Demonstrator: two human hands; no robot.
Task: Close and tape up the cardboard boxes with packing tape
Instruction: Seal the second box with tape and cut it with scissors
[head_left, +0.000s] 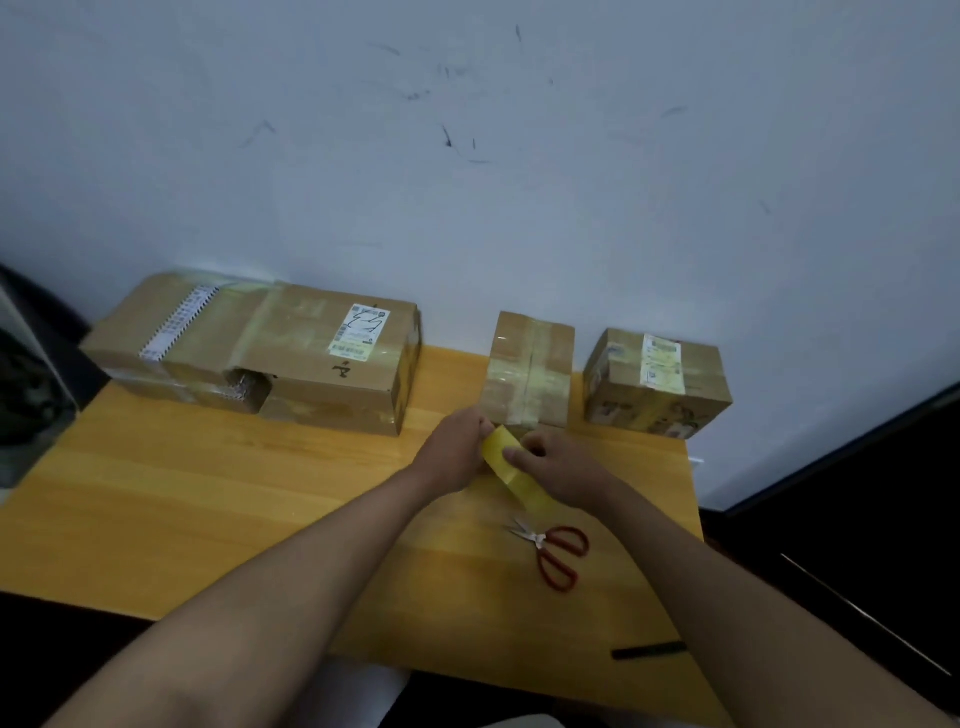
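Three cardboard boxes stand along the wall on the wooden table (208, 493): a large box (291, 353) at the left, a small taped box (527, 371) in the middle, and a small labelled box (657, 384) at the right. Just in front of the middle box, both hands hold a roll of yellowish packing tape (511, 467). My left hand (457, 449) grips its far end. My right hand (563, 470) grips the near side, with the thumb resting on the tape's surface. Most of the roll is hidden under the hands.
Red-handled scissors (553, 551) lie on the table just below my right hand. A black pen (649, 650) lies near the front edge at the right. The white wall stands right behind the boxes. Dark objects flank the table on both sides.
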